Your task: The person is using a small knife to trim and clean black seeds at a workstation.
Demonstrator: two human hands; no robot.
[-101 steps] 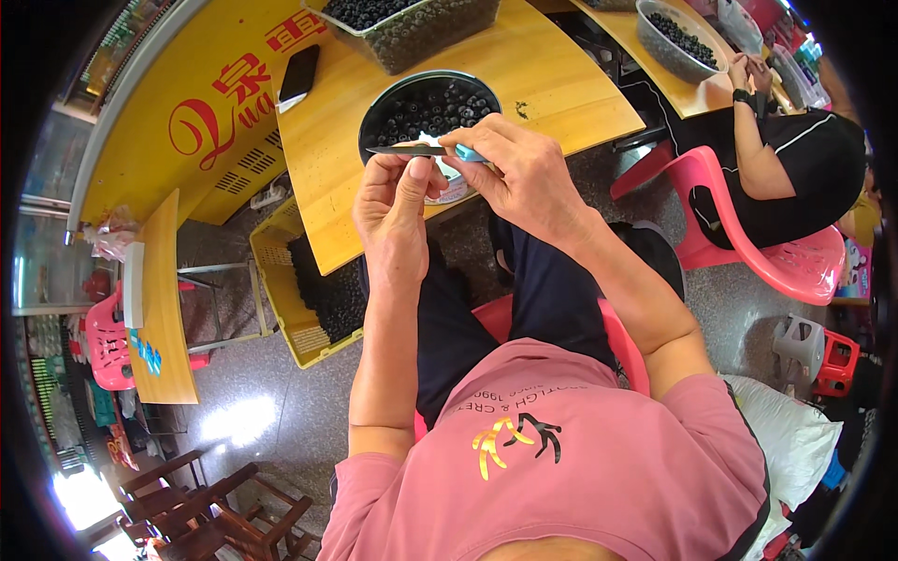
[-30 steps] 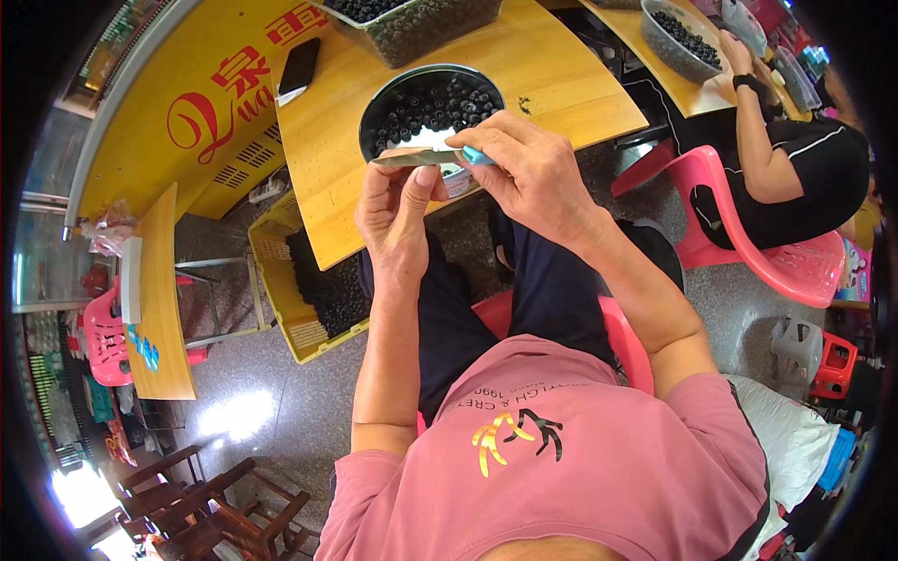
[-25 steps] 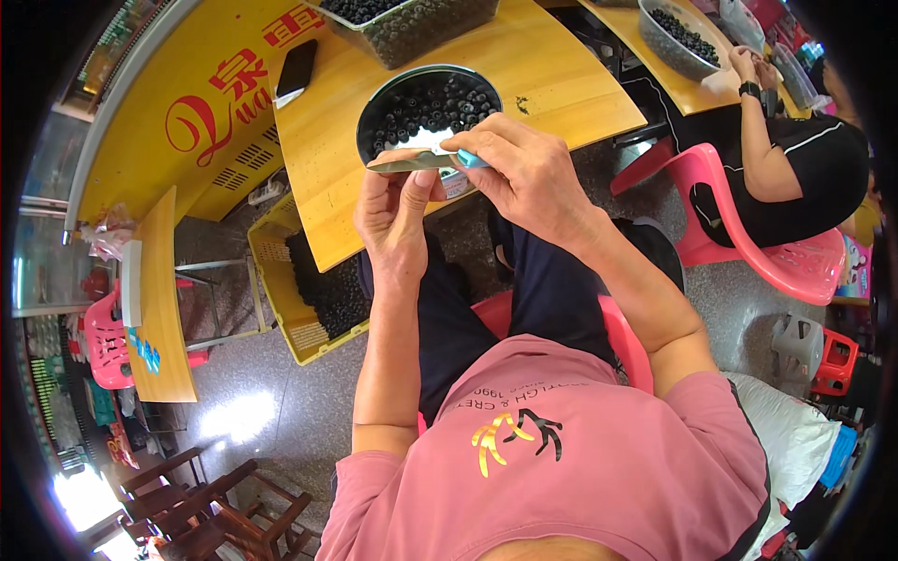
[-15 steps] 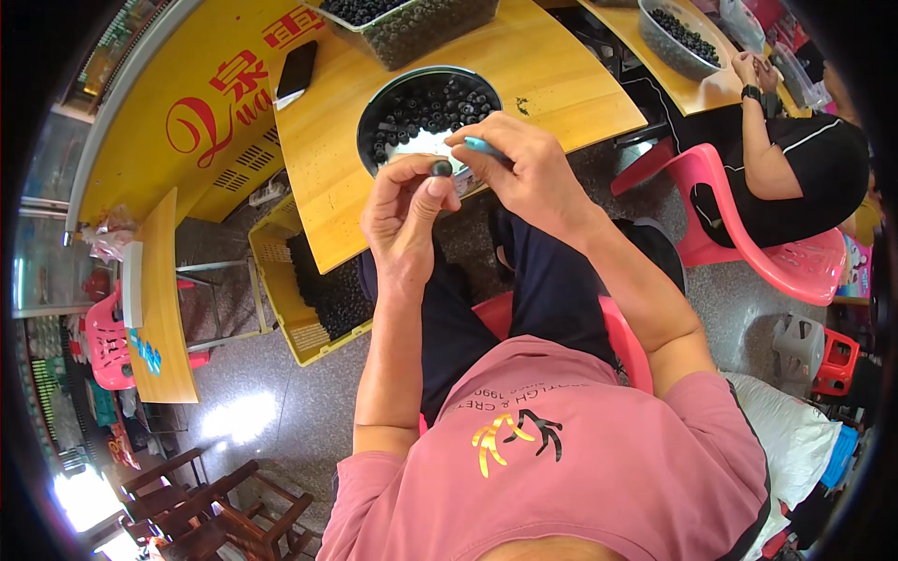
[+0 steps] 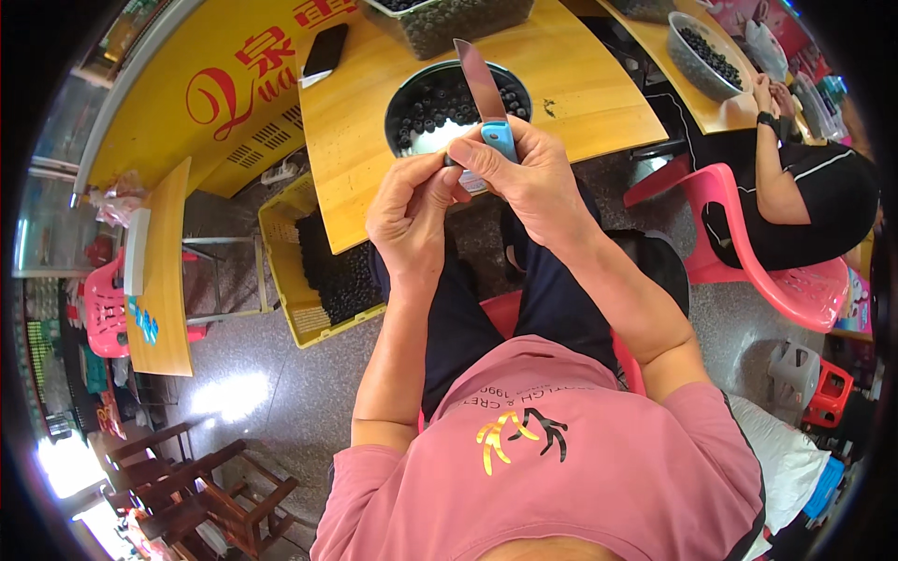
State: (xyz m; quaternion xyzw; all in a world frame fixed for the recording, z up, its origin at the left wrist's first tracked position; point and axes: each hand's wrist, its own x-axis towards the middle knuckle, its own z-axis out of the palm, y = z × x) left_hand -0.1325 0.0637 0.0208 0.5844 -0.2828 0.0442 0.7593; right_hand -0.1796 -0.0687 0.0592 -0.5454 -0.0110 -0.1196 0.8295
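Note:
My left hand pinches a small dark round fruit or nut between thumb and fingertips. In my right hand is a knife with a light blue handle, its broad blade pointing up and away from me. My right thumb touches or nearly touches the small dark piece, where the two hands meet. Just beyond them a dark-rimmed round bowl stands on the wooden table. Many similar dark pieces lie in it, around a pale patch of its bottom. My fingers partly hide its near side.
A clear plastic tub of dark pieces stands behind the bowl, a phone to its left. Below the table's left side sits a yellow crate holding dark pieces. At right, another person sits on a pink chair.
My right hand has turned, so the knife blade now points upward in view, and its thumb has come to the small dark piece. The whole view has shifted slightly.

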